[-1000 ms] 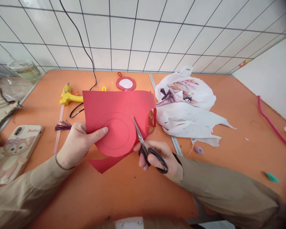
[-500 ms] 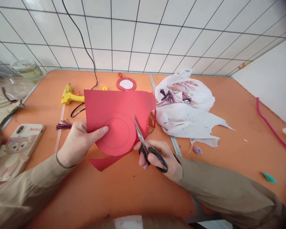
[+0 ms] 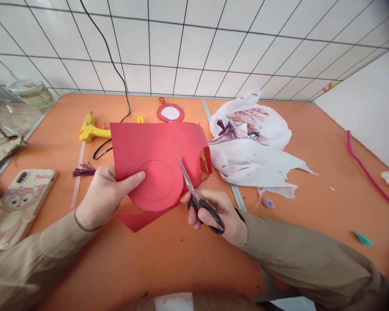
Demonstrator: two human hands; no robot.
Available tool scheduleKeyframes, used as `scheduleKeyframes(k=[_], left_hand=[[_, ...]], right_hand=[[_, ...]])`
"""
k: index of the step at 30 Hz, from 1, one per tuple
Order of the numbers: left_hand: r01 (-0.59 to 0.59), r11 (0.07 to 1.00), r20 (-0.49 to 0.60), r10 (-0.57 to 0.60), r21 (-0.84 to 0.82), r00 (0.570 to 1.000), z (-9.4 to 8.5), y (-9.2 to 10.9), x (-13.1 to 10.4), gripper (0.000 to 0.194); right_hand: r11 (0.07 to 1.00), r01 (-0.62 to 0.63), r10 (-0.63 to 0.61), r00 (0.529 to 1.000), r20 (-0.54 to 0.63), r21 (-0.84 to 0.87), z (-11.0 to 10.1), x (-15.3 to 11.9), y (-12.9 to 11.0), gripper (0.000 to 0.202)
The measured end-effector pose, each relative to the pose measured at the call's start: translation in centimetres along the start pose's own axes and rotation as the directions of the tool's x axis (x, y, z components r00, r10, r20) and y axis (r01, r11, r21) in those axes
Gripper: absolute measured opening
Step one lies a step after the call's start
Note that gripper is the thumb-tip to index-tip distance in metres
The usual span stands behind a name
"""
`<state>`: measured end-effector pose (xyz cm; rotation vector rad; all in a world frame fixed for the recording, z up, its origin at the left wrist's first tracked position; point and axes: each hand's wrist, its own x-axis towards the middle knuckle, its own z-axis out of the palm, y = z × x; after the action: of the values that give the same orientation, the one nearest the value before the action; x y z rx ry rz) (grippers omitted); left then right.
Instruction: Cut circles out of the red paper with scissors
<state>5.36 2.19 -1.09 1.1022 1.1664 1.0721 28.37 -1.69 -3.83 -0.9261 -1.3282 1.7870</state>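
Note:
My left hand (image 3: 106,194) pinches the left edge of a sheet of red paper (image 3: 149,140), thumb on top. Two circles, one inside the other, are drawn on the sheet. The lower part of the outer circle is cut round, and a loose red strip hangs beneath it, curling up at the right. In my right hand (image 3: 215,211) are scissors (image 3: 194,194) with black handles, fingers through the loops. Their blades lie along the right side of the outer circle, with the tip pointing up and away. My left fingers are hidden behind the paper.
Behind the paper lie a yellow glue gun (image 3: 90,129) and a red ring with a white centre (image 3: 170,113). A white plastic bag (image 3: 256,164) is to the right. At left are a phone (image 3: 22,203) and a purple tassel (image 3: 84,170). A magenta stick (image 3: 368,168) lies far right.
The scissors stay at the circle's right side, their blades slightly closer together. The paper's right side bends a little more. The whole view has shifted slightly.

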Motion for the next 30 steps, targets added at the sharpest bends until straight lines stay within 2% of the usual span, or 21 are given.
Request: scheduleKeyframes(k=[24,30], left_hand=[[0.037,0.999,-0.011,-0.038,-0.033,0.999,-0.05,-0.04,0.12,0.016],[0.011,0.998,-0.006,-0.011,-0.054,1.0,-0.08,-0.14,0.21,0.015]], right_hand=[[0.999,-0.024,0.024,1.0,-0.003,-0.022,0.05,0.14,-0.04,0.046],[0.999,-0.02,0.02,1.0,-0.002,-0.03,0.05,0.13,-0.07,0.047]])
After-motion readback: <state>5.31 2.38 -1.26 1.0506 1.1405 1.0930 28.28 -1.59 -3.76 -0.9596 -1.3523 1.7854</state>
